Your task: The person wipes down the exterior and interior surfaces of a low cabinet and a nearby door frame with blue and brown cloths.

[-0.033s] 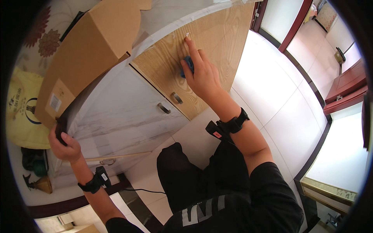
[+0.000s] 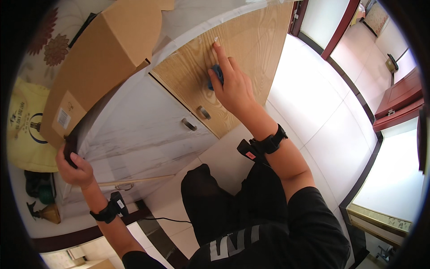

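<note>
My right hand is against a wood-grain cabinet door. Its index finger reaches out to a small white patch on that door. Under the curled thumb and palm is a small dark-blue object, partly hidden, perhaps a folded cloth. My left hand is closed around a dark, blackish-brown piece at the counter edge, just below the corner of a cardboard box. What that dark piece is does not show clearly.
A white marble-patterned door adjoins the wooden one, and each has a metal handle. On the counter lie a yellow bag and a spray bottle. My knees are close to the cabinet. A black cable runs near my left wrist.
</note>
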Tool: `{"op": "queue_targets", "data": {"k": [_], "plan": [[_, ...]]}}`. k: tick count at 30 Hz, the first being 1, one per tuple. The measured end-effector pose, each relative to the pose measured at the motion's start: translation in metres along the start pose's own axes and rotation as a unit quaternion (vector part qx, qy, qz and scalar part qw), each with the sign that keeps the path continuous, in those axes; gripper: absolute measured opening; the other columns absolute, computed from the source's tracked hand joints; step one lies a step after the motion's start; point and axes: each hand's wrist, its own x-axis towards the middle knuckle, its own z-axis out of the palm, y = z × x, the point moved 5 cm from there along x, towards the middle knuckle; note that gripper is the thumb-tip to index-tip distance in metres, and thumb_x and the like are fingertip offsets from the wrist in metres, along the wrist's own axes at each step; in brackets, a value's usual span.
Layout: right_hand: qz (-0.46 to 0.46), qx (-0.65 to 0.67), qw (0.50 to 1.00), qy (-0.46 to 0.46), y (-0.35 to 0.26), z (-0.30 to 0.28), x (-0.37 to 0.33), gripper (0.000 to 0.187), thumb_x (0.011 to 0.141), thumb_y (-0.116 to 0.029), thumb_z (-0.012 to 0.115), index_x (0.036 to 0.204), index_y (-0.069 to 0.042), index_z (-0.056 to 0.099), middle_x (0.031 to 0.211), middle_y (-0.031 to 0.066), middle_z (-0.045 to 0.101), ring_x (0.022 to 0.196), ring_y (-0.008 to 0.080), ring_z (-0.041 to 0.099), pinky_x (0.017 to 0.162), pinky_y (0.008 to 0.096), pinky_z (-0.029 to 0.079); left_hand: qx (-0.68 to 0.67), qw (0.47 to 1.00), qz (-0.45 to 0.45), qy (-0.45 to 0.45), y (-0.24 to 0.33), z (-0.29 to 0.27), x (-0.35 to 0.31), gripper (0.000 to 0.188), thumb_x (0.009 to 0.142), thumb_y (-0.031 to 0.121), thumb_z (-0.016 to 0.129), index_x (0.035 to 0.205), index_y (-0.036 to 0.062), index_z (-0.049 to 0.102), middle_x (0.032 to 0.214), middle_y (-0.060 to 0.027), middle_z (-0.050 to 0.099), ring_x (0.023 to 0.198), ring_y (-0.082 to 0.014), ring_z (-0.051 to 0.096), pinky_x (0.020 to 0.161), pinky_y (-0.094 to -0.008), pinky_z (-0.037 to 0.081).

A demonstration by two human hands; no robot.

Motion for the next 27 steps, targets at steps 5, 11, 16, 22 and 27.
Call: {"op": "queue_targets", "data": {"k": [5,11,16,22,27], "plan": [[0.007,0.017,1.0,-0.004,0.004,0.005,-0.001,0.059,0.084,-0.016,0.056,0.138,-0.011,0.031,0.085,0.0152,0.054,0.068,0.0329,0.057,0.058,0.0402,0.046,0.013,1.0,0.013,0.01,0.0,-0.003,0.001,0.03,0.092,0.022,0.044,0.1,-0.0034,0.058,0.089,-0.017,0.061,0.078,-0.0341,0.06,0.067,-0.036,0.048],[-0.012,0.038,0.999,0.024,0.003,0.007,-0.002,0.059,0.084,-0.018,0.056,0.137,-0.013,0.032,0.088,0.016,0.055,0.069,0.0347,0.058,0.057,0.0417,0.047,0.028,0.999,0.015,0.011,-0.007,-0.003,-0.005,0.03,0.092,0.023,0.046,0.101,-0.0035,0.058,0.089,-0.0169,0.061,0.078,-0.0339,0.06,0.067,-0.0359,0.048],[0.014,0.064,0.998,0.012,0.002,0.008,-0.006,0.056,0.085,-0.018,0.056,0.136,-0.013,0.035,0.088,0.0161,0.055,0.073,0.0343,0.058,0.06,0.0414,0.047,0.019,1.0,0.008,0.014,0.0,-0.002,-0.004,0.029,0.091,0.022,0.048,0.101,-0.0036,0.058,0.089,-0.0164,0.062,0.077,-0.0336,0.061,0.067,-0.0353,0.049],[-0.013,0.089,0.996,-0.006,-0.002,0.015,-0.019,0.054,0.085,-0.02,0.056,0.134,-0.014,0.037,0.086,0.0151,0.055,0.071,0.0337,0.057,0.06,0.0417,0.047,0.023,1.0,0.01,0.016,-0.003,-0.003,-0.004,0.029,0.091,0.022,0.049,0.101,-0.0031,0.058,0.09,-0.016,0.063,0.078,-0.0332,0.061,0.067,-0.0353,0.049],[-0.025,0.093,0.995,-0.002,-0.002,0.017,-0.014,0.057,0.084,-0.02,0.057,0.137,-0.017,0.034,0.084,0.0142,0.054,0.069,0.0333,0.057,0.06,0.0413,0.047,0.036,0.999,0.022,0.023,0.0,-0.005,-0.003,0.028,0.092,0.021,0.047,0.102,-0.0026,0.059,0.09,-0.0161,0.063,0.077,-0.0315,0.062,0.067,-0.0329,0.05]]}}
